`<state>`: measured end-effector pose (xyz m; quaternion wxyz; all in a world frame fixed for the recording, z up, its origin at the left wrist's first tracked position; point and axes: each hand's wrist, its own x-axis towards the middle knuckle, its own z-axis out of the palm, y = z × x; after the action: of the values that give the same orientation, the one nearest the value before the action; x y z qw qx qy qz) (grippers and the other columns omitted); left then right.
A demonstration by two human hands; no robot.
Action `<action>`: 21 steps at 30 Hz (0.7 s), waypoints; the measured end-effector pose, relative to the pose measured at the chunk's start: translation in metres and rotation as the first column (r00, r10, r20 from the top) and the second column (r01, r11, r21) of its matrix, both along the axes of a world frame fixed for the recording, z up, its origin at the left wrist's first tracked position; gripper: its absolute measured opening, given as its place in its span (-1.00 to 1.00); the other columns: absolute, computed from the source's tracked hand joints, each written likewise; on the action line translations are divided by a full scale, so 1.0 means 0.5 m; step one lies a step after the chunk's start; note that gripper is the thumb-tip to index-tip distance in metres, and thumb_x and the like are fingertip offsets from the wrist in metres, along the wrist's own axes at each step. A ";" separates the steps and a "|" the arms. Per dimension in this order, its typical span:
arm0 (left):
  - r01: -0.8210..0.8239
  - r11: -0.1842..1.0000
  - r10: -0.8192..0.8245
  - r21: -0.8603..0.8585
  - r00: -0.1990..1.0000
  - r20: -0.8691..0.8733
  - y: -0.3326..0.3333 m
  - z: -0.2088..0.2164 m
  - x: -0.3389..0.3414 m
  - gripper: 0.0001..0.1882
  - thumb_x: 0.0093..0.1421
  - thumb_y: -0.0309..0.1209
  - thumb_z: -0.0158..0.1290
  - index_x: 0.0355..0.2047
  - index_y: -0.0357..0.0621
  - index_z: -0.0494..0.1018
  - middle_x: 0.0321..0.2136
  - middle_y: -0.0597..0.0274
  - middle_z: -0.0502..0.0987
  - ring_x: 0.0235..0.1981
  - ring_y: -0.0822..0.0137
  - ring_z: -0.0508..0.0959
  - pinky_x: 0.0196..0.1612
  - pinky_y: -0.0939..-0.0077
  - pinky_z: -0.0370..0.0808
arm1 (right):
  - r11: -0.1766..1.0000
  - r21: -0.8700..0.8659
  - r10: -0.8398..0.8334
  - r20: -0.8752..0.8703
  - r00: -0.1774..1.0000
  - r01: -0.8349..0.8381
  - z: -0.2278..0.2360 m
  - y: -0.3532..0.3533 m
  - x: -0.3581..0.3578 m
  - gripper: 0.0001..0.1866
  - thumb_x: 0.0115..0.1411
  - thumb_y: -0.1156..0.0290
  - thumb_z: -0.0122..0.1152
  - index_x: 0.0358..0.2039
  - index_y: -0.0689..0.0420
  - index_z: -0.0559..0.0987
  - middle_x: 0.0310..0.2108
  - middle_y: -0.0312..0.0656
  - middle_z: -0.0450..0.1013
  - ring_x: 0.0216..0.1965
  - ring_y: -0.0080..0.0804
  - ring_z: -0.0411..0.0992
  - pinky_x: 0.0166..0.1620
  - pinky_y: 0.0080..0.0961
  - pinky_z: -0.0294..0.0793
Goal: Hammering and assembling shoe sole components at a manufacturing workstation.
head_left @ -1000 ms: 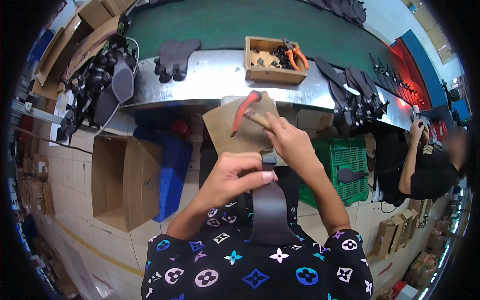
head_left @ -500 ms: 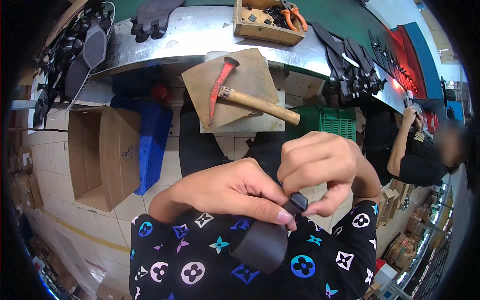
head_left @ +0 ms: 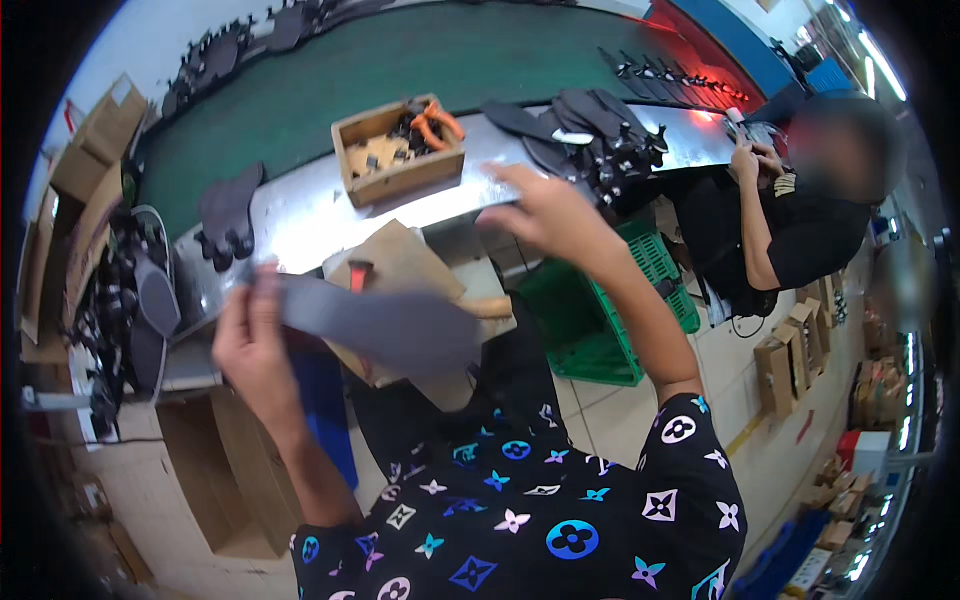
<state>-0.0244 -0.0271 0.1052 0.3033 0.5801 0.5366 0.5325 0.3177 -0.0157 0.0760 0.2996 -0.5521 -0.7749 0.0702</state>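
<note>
My left hand [head_left: 255,340] grips a dark grey shoe sole [head_left: 390,330] by its heel end, the long flat part reaching to the right and blurred by motion. Raised over the bench edge, my right hand [head_left: 555,220] is empty with its fingers apart. It is nearest to a pile of dark soles with black heels [head_left: 590,130]. Under the held sole, a hammer [head_left: 487,307] with a red head and wooden handle lies on a brown board [head_left: 405,250]; the sole covers its middle.
A wooden box [head_left: 405,185] of small black pieces and orange-handled pliers [head_left: 437,128] stands on the metal bench. More soles [head_left: 232,205] lie to its left. Beyond runs a green belt [head_left: 300,110]. A green crate [head_left: 600,350], cardboard box [head_left: 220,470] and co-worker [head_left: 800,230] are around me.
My hands have parted from the small black part in my lap. The left has swung up and left with the sole; the right has risen toward the bench and opened. The view has shifted.
</note>
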 end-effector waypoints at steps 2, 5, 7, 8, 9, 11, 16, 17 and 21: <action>-0.247 0.942 0.244 0.229 0.969 0.041 0.075 -0.007 -0.058 -0.74 0.35 -0.32 0.07 -0.23 -0.32 0.55 -0.41 0.34 0.54 -0.39 0.52 0.43 -0.25 0.62 0.40 | 0.891 0.249 -0.385 -0.031 0.923 0.380 -0.038 0.052 0.111 -0.51 0.19 0.17 0.27 0.01 0.26 0.49 -0.09 0.07 0.49 -0.10 0.07 0.48 -0.06 -0.17 0.48; -0.417 0.879 0.468 0.231 0.846 -0.256 0.174 -0.050 -0.113 -0.68 0.33 -0.29 0.08 -0.27 -0.43 0.49 -0.32 0.10 0.59 -0.32 0.33 0.50 -0.18 0.45 0.41 | 0.471 0.498 -0.826 -0.042 0.562 0.728 -0.062 0.099 0.306 -0.51 0.20 0.15 0.25 0.01 0.23 0.46 -0.05 0.11 0.43 -0.10 0.12 0.48 -0.08 -0.08 0.48; -0.256 0.948 0.318 0.190 0.716 -0.622 0.239 -0.101 -0.177 -0.65 0.27 -0.28 0.13 -0.18 -0.43 0.48 -0.26 -0.04 0.57 -0.23 0.06 0.54 -0.10 0.30 0.43 | 0.571 0.218 -0.820 0.111 0.561 0.791 -0.093 0.130 0.437 -0.53 0.20 0.13 0.25 -0.09 0.29 0.50 -0.20 0.10 0.50 -0.17 0.12 0.51 -0.13 -0.07 0.50; -0.188 0.970 0.243 0.155 0.768 -0.592 0.268 -0.148 -0.122 -0.58 0.25 -0.25 0.15 -0.11 -0.42 0.45 -0.19 -0.12 0.55 -0.15 -0.03 0.52 -0.03 0.26 0.41 | 0.688 0.206 -0.721 0.090 0.687 0.695 -0.091 0.112 0.579 -0.54 0.17 0.14 0.28 -0.20 0.35 0.51 -0.42 0.06 0.52 -0.27 0.17 0.53 -0.21 -0.10 0.52; -0.197 0.972 0.233 0.128 0.751 -0.618 0.272 -0.180 -0.150 -0.51 0.23 -0.21 0.16 -0.03 -0.41 0.42 -0.12 -0.20 0.53 -0.07 -0.13 0.51 0.04 0.21 0.39 | 0.704 0.200 -0.703 0.058 0.709 0.681 -0.109 0.144 0.532 -0.54 0.17 0.14 0.28 -0.20 0.35 0.51 -0.42 0.06 0.52 -0.27 0.17 0.53 -0.21 -0.10 0.52; -0.214 0.957 0.288 0.194 0.684 -0.670 0.210 -0.144 -0.111 -0.36 0.15 -0.32 0.22 0.16 -0.38 0.28 0.11 -0.20 0.37 0.15 -0.13 0.37 0.23 0.19 0.27 | 0.758 0.142 -0.597 -0.241 0.765 0.636 -0.079 0.175 0.355 -0.65 0.18 0.22 0.30 -0.34 0.31 0.52 -0.61 -0.10 0.47 -0.43 -0.04 0.54 -0.34 -0.24 0.53; 0.379 0.883 -0.150 0.276 0.787 -0.599 0.064 -0.009 0.124 0.13 -0.02 -0.25 0.36 0.38 -0.31 -0.14 0.40 -0.09 -0.05 0.44 -0.08 -0.14 0.42 0.11 -0.10 | 0.983 -0.040 -0.042 -0.999 -0.003 -0.178 0.115 0.004 -0.115 -0.83 0.28 0.37 0.22 -0.22 0.15 0.46 -0.49 -0.27 0.42 -0.54 -0.49 0.43 -0.42 -0.54 0.49; 0.366 0.855 -0.124 0.368 0.833 -0.540 0.046 0.006 0.154 -0.01 0.01 -0.27 0.33 0.33 -0.33 0.03 0.35 -0.09 0.11 0.42 -0.06 -0.01 0.40 0.07 -0.09 | 0.892 -0.117 -0.218 -0.957 -0.189 -0.437 0.133 -0.049 -0.178 -0.75 0.29 0.32 0.21 -0.12 0.16 0.42 -0.37 -0.19 0.47 -0.45 -0.44 0.49 -0.33 -0.49 0.55; 0.170 0.877 -0.074 0.450 0.972 -0.222 -0.005 0.022 0.090 -0.70 0.34 -0.43 0.00 0.04 -0.28 0.44 0.02 0.06 0.51 -0.04 0.27 0.56 0.02 0.40 0.48 | 0.808 0.036 0.326 -0.859 0.395 -0.588 0.055 -0.099 -0.251 -0.21 0.20 0.06 0.29 0.28 0.18 0.18 0.01 0.03 0.42 -0.12 -0.14 0.51 -0.02 -0.19 0.52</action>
<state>0.0208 -0.0294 0.1163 0.1335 0.7186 0.3827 0.5651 0.1925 -0.0649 0.1036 0.5194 -0.2478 -0.6392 0.5102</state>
